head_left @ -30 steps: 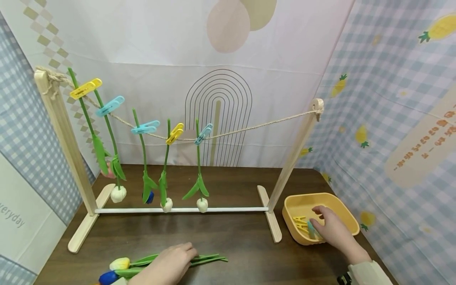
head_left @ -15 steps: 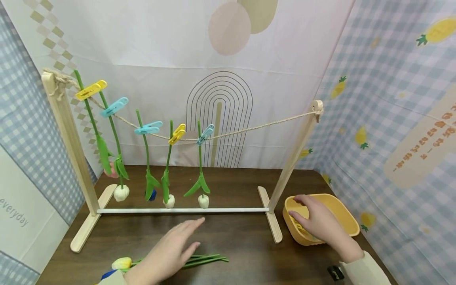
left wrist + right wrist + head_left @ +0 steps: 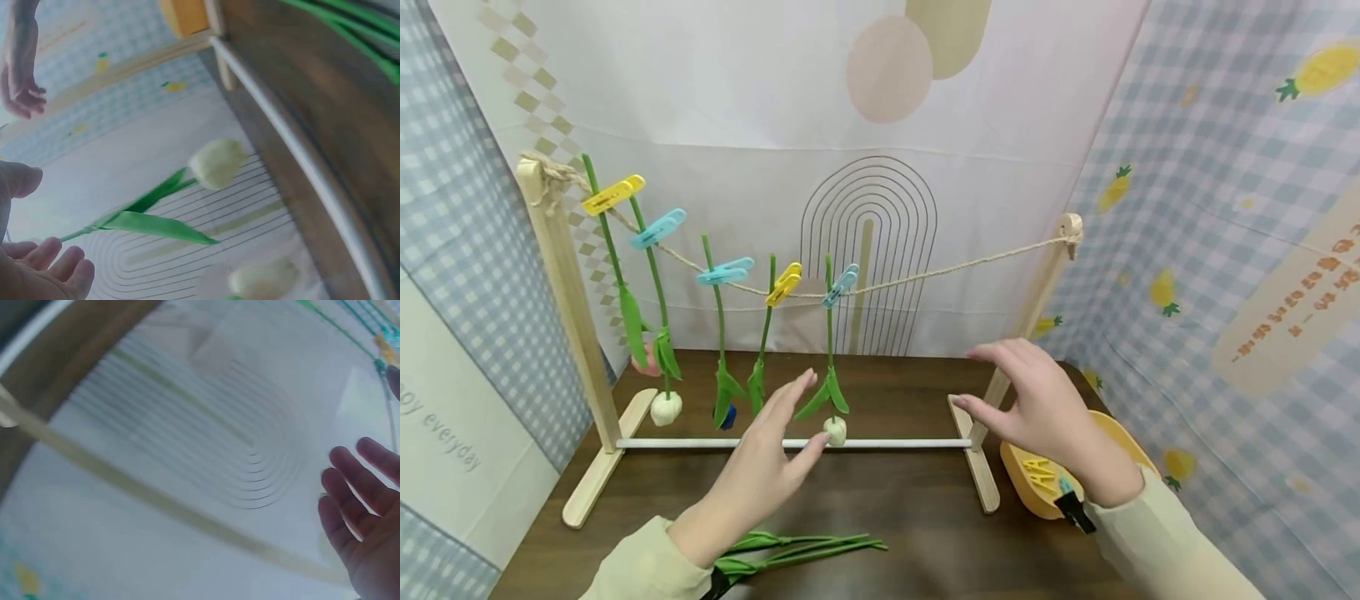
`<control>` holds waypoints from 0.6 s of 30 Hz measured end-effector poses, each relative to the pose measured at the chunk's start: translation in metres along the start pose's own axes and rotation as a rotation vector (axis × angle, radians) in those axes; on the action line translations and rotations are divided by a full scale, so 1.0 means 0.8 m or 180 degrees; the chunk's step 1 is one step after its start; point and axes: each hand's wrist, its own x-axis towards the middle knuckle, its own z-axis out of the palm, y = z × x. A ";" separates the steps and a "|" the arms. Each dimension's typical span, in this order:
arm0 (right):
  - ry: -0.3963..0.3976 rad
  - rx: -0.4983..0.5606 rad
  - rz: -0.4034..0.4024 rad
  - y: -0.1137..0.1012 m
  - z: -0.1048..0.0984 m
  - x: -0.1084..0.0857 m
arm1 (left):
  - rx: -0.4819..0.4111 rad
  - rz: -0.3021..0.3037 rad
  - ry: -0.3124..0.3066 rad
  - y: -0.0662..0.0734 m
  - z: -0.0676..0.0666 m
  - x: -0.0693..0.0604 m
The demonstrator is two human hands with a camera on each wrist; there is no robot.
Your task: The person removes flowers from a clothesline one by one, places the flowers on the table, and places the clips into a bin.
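My left hand point(image 3: 760, 462) is raised with fingers spread, empty, by the rightmost hanging white tulip point(image 3: 834, 431); its thumb overlaps the bloom in the head view, and I cannot tell whether they touch. In the left wrist view the white tulip point(image 3: 217, 164) hangs beyond the fingers. My right hand point(image 3: 1037, 404) is in the air before the right post, fingers extended and holding nothing. Several artificial tulips hang upside down from a rope point(image 3: 955, 267) by yellow clothespins point(image 3: 784, 284) and blue clothespins point(image 3: 840, 286). Loose tulip stems point(image 3: 820, 546) lie on the table, their blooms hidden by my left arm.
A wooden stand with a left post point(image 3: 576, 317), a right post point(image 3: 1045, 287) and a white bottom bar point(image 3: 895, 444) carries the rope. The yellow basket point(image 3: 1026, 492), partly behind my right arm, holds yellow clothespins point(image 3: 1038, 472) and a blue one. Patterned cloth point(image 3: 730, 100) encloses the table.
My left hand has risen from the loose tulips toward the hanging ones. The right hand has left the basket, moving up and left, empty. The head view has shifted slightly.
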 end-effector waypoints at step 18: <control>0.0604 -0.0056 -0.0928 -0.057 -0.004 0.141 | -0.0374 -0.0008 0.0364 0.010 -0.003 0.058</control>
